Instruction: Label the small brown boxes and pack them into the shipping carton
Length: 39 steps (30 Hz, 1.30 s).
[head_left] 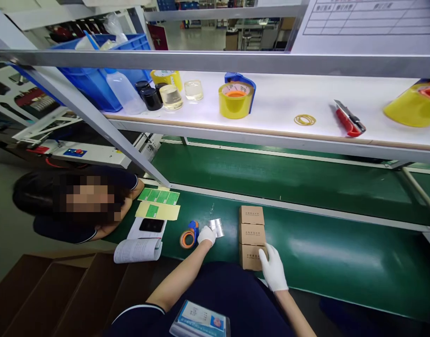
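My left hand (207, 235), in a white glove, has its fingers drawn together at the near left edge of a shiny silver sheet (218, 227) lying on the green work surface. A blue tape dispenser (189, 235) with an orange-cored roll lies just left of that hand. To the right, three brown cardboard boxes (252, 234) stand in a row running away from me, with dark print on top. My right hand (274, 267), also gloved, is at the right side of the nearest box, thumb and fingers apart. Its fingertips overlap the box's edge; firm contact is unclear.
A person (77, 206) leans at the left end of the green surface (323, 252), near green labels (159, 196), a phone (151, 225) and papers (137, 250). The shelf above holds a tape roll (233, 106), jars (171, 97), rubber bands (305, 120) and a red cutter (349, 120).
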Each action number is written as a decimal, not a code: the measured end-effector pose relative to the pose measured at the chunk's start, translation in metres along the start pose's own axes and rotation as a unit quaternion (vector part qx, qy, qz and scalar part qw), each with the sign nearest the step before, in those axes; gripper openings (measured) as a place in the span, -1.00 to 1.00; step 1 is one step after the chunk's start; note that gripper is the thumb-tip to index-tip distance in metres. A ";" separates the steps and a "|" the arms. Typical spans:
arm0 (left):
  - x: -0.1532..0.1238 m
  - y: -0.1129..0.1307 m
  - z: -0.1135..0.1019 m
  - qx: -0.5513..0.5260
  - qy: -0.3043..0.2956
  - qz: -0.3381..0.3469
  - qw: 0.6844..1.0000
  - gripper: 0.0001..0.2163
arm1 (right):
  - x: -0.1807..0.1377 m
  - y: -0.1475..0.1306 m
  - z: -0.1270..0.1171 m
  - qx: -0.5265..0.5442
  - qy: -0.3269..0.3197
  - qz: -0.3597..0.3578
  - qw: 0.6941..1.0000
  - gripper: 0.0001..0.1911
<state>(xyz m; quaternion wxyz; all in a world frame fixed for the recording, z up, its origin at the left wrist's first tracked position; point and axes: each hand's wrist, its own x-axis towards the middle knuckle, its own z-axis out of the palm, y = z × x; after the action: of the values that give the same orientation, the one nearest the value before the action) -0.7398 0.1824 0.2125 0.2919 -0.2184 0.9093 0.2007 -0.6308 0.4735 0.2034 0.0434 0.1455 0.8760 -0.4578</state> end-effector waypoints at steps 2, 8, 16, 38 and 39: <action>-0.002 0.006 0.011 0.002 0.018 -0.012 1.000 -0.59 | 0.007 -0.017 -0.008 -0.006 -0.008 -0.026 1.000 -0.29; -0.013 0.019 0.011 -0.032 0.011 0.067 0.997 -0.74 | 0.013 -0.050 -0.021 0.006 -0.042 -0.075 0.996 -0.33; -0.079 0.012 -0.046 -0.057 -0.030 0.403 0.913 -0.56 | 0.009 -0.096 -0.014 0.089 -0.128 -0.077 0.985 -0.36; -0.159 0.007 -0.087 -0.313 0.041 0.509 0.800 -0.45 | -0.033 -0.174 -0.053 0.245 -0.249 -0.082 0.934 -0.46; -0.161 0.007 -0.088 -0.307 0.045 0.519 0.797 -0.44 | -0.035 -0.176 -0.054 0.242 -0.249 -0.082 0.934 -0.46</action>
<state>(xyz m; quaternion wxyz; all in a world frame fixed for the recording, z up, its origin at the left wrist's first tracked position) -0.6645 0.1901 0.3801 0.0204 0.1988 0.7893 0.5806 -0.6461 0.4155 0.3806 0.1856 -0.0396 0.7086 -0.6796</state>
